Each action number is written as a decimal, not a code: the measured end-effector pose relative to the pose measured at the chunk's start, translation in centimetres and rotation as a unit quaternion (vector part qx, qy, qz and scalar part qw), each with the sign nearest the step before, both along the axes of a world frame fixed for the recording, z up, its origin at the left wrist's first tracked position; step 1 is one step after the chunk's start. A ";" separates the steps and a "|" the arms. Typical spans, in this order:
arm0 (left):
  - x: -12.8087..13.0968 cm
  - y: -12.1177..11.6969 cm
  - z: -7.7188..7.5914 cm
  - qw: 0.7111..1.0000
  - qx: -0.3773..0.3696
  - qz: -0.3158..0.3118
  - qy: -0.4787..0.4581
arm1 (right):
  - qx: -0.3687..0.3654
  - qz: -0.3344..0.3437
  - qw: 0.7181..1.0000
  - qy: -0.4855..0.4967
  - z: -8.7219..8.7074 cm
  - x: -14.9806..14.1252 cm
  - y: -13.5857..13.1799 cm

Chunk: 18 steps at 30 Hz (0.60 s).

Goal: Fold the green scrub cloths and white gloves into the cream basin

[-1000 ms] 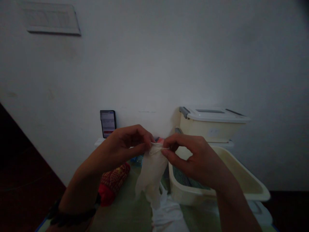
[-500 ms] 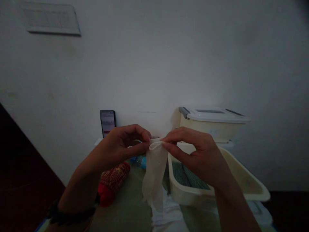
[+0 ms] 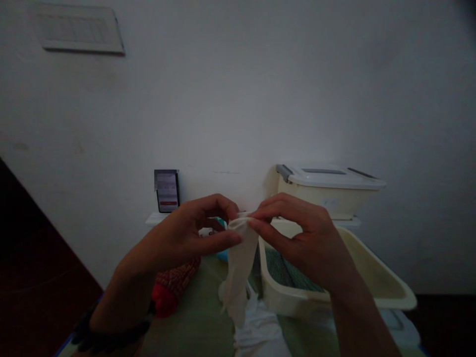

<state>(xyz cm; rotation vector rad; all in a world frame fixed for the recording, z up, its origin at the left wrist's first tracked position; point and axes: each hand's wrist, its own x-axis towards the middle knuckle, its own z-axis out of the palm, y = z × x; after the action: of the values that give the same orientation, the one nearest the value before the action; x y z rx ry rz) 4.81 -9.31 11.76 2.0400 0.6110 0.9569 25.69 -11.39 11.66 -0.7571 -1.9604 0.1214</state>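
Between both hands hangs what looks like a thin white sock [image 3: 240, 270], cuff uppermost and its lower end dangling. My left hand [image 3: 191, 228] is at the left of the cuff, fingertips behind the edge and thumb across the front. From the right, my right hand [image 3: 297, 228] pinches the same cuff between thumb and fingers. Below lies a crumpled white cloth [image 3: 260, 332], partly covered by the hanging piece. A red patterned bundle [image 3: 171, 287] rests under my left forearm, which partly hides it.
To the right stands an open cream bin [image 3: 297, 302] with dark green netted material [image 3: 286, 272] inside. Behind it sits a lidded box [image 3: 320, 198]. A phone [image 3: 167, 191] leans against the wall at the back left. A blue item [image 3: 222, 255] lies behind my left hand.
The cuff has been gathered and straightened, and the piece hangs narrower. My left thumb has slid right across its front. My right hand has risen slightly.
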 end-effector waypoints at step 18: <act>-0.4 -0.1 0.2 0.975 0.163 0.149 0.017 | 0.033 -0.024 0.999 -0.015 -0.1 -0.4 -0.4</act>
<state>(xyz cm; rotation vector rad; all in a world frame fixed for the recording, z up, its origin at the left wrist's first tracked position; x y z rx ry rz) 4.42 -9.40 11.93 2.2984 0.8425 1.2681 25.30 -11.76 11.52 -0.7650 -1.9627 0.0164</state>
